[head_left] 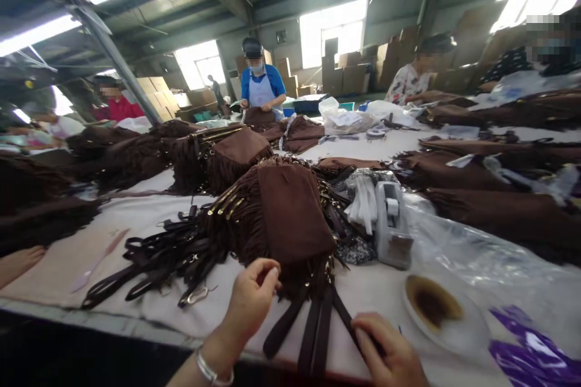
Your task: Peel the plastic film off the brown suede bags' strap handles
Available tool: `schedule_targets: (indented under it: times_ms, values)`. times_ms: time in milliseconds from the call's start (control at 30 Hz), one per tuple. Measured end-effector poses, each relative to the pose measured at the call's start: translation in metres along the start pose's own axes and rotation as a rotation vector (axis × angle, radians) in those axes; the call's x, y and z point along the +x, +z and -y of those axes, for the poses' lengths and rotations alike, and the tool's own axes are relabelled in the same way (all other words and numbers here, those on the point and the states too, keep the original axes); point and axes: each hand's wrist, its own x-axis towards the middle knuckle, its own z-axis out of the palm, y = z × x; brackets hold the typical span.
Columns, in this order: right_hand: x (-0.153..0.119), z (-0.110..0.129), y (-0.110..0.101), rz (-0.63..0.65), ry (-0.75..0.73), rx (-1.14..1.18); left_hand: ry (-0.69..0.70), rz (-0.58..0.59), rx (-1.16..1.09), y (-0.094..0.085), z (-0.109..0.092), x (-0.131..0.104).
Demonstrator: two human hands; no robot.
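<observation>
A stack of brown fringed bags (295,211) lies in front of me, with gold zippers along its left side. My left hand (254,293) is raised just in front of the stack, thumb and fingers pinched together. Whatever it pinches, if anything, is too small to make out. Lower right, my right hand (388,347) is closed on a dark brown strap (344,311) that runs out from under the bags. Several more straps (313,329) hang toward the table's front edge between my hands. Left of the stack lies a heap of black-brown straps (181,248) with metal clasps.
A tape dispenser (394,224) stands right of the bags, beside white strips (363,205). Nearer me are a round dish with a brown stain (433,302) and purple plastic (531,344). More bags cover the table; a co-worker in blue (261,84) stands across it. Another person's hand (22,263) rests far left.
</observation>
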Motion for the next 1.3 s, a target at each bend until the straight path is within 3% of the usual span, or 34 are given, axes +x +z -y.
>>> schedule_targets:
  times_ms: [33, 100, 233, 333, 433, 567, 633, 700, 767, 833, 933, 1033, 1133, 1200, 1300]
  values:
    - [0.003, 0.002, -0.001, -0.014, 0.001, -0.026, -0.036, 0.043, -0.017, 0.004, 0.01, -0.015]
    - [0.016, 0.01, -0.002, -0.072, -0.02, -0.101, 0.016, 0.109, 0.025, 0.013, 0.022, -0.038]
    - [0.072, 0.029, 0.006, -0.105, -0.166, -0.392, 0.329, 0.207, 0.215, 0.023, 0.023, -0.069]
    - [0.118, 0.044, 0.016, -0.046, -0.057, -0.644, 0.487, 0.314, 0.298, 0.025, 0.025, -0.083]
    - [0.139, 0.063, 0.023, 0.016, 0.051, -0.8, 0.538, 0.371, 0.289, 0.021, 0.033, -0.087]
    - [0.12, 0.089, 0.031, 0.006, 0.005, -0.757, 0.384, 0.287, 0.071, 0.011, 0.038, -0.077]
    - [0.1, 0.099, 0.039, 0.059, 0.008, -0.457, 0.178, 0.247, -0.149, 0.009, 0.037, -0.069]
    - [0.078, 0.107, 0.048, 0.141, 0.103, -0.012, -0.039, 0.276, -0.444, 0.008, 0.032, -0.061]
    - [0.059, 0.113, 0.055, 0.205, 0.227, 0.358, -0.168, 0.326, -0.713, 0.008, 0.027, -0.053]
    - [0.046, 0.118, 0.059, 0.231, 0.282, 0.543, -0.205, 0.333, -0.876, 0.007, 0.02, -0.047]
    - [0.035, 0.117, 0.058, 0.211, 0.29, 0.565, -0.249, 0.256, -0.962, 0.005, 0.012, -0.038]
    - [0.027, 0.104, 0.061, 0.163, 0.368, 0.487, -0.345, 0.208, -0.852, 0.005, 0.012, -0.031]
    - [0.015, 0.087, 0.069, 0.14, 0.435, 0.314, -0.4, 0.164, -0.61, 0.002, 0.025, -0.032]
    - [0.006, 0.08, 0.074, 0.16, 0.461, 0.266, -0.303, 0.124, -0.371, -0.007, 0.038, -0.039]
    - [-0.005, 0.081, 0.075, 0.212, 0.533, 0.303, 0.0, 0.057, 0.075, -0.027, 0.047, -0.062]
